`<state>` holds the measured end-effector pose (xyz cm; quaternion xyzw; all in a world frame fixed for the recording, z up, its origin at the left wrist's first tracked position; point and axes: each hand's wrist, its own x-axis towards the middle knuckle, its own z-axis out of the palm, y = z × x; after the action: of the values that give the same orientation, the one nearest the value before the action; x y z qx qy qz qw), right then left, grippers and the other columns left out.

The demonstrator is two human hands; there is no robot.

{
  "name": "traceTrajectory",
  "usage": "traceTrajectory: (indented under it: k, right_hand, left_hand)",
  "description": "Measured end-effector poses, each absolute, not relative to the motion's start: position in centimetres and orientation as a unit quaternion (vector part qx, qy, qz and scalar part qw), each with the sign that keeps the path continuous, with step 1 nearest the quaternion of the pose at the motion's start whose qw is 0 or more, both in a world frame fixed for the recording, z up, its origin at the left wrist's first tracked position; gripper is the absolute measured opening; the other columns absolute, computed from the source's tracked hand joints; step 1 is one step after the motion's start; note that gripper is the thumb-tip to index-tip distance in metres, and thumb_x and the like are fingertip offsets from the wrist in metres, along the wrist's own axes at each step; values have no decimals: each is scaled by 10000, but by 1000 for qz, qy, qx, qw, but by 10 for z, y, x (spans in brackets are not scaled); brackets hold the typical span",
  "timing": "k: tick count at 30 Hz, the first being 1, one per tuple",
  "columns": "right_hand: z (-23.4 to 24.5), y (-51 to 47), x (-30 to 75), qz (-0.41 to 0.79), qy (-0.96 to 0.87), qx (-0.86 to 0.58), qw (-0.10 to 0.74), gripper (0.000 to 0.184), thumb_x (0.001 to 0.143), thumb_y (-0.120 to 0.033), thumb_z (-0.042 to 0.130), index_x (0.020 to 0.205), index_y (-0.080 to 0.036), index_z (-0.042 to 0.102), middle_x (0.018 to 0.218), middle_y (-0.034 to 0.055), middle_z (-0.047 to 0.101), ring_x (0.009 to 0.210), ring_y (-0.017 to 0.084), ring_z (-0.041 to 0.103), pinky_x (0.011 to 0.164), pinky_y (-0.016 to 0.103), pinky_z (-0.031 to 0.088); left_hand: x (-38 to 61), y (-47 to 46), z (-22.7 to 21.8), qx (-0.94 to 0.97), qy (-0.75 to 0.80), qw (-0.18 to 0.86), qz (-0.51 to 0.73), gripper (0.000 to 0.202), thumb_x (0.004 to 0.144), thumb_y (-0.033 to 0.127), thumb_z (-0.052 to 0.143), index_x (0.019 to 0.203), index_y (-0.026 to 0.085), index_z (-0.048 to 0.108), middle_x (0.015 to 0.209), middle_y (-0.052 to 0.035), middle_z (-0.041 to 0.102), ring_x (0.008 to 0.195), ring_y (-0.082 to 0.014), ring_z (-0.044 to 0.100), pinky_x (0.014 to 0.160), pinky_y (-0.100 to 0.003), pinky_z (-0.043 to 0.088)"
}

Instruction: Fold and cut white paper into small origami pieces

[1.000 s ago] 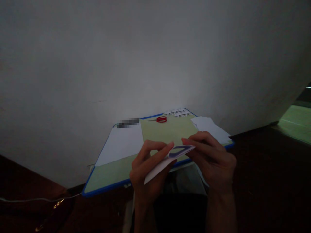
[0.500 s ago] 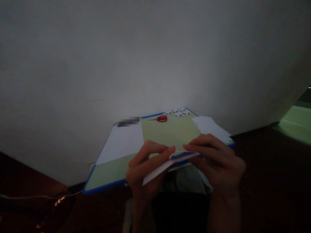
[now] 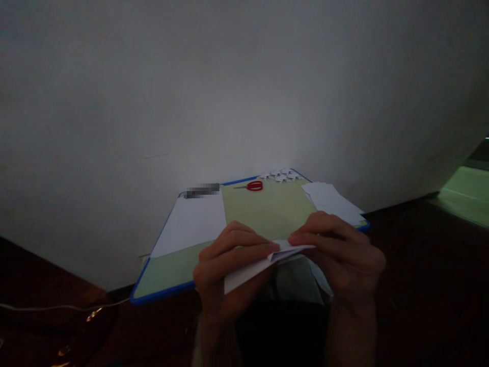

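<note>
Both hands hold one folded white paper (image 3: 250,270) above the near edge of a green board with a blue rim (image 3: 168,293). My left hand (image 3: 225,270) grips its left half, fingers curled over the top. My right hand (image 3: 340,252) pinches the paper's right tip between fingertips and thumb. The fold is pressed nearly flat, with only a sliver of a purple inner side showing at the tip.
On the board lie a white sheet (image 3: 191,224) at the left, red-handled scissors (image 3: 252,186) at the back, several small white paper cutouts (image 3: 280,176) at the far corner and a stack of white paper (image 3: 332,201) at the right. A wall stands behind.
The open purple-lined fold has been squeezed nearly flat between my fingers. Both hands have sunk a little lower and closer to me.
</note>
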<state>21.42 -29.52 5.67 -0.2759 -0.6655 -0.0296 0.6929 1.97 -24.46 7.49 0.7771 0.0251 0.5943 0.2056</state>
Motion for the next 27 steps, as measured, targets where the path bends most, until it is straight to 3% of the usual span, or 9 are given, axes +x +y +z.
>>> traceTrajectory:
  k: [14,19,25,27]
  right_hand:
    - [59,-301,212,19,-686,-281,671,402,918,-95,740,1216,-357,807,911,30,741,759,188,670,601,338,505]
    - [59,-299,214,-1,-679,-262,686,422,901,-102,752,1247,-339,795,907,35,730,754,189,658,586,334,506]
    - [58,-299,214,-11,-664,-275,695,422,914,-99,751,1249,-352,789,919,32,718,783,182,644,571,312,480]
    - [58,-299,215,-16,-659,-273,700,424,905,-79,758,1238,-338,794,932,30,718,797,177,643,566,307,464]
  left_hand:
    - [16,-253,78,774,35,176,607,269,867,118,832,1111,231,832,935,-44,804,744,-191,703,652,-375,530]
    - [19,-256,78,773,51,159,612,277,880,152,834,1132,268,828,908,-26,804,720,-177,697,636,-358,531]
    - [25,-253,78,760,51,154,629,364,856,130,852,1203,226,804,965,-41,796,789,-165,703,651,-309,544]
    - [23,-253,77,768,39,187,612,406,856,229,870,1253,218,786,1039,-67,812,850,-193,726,700,-325,571]
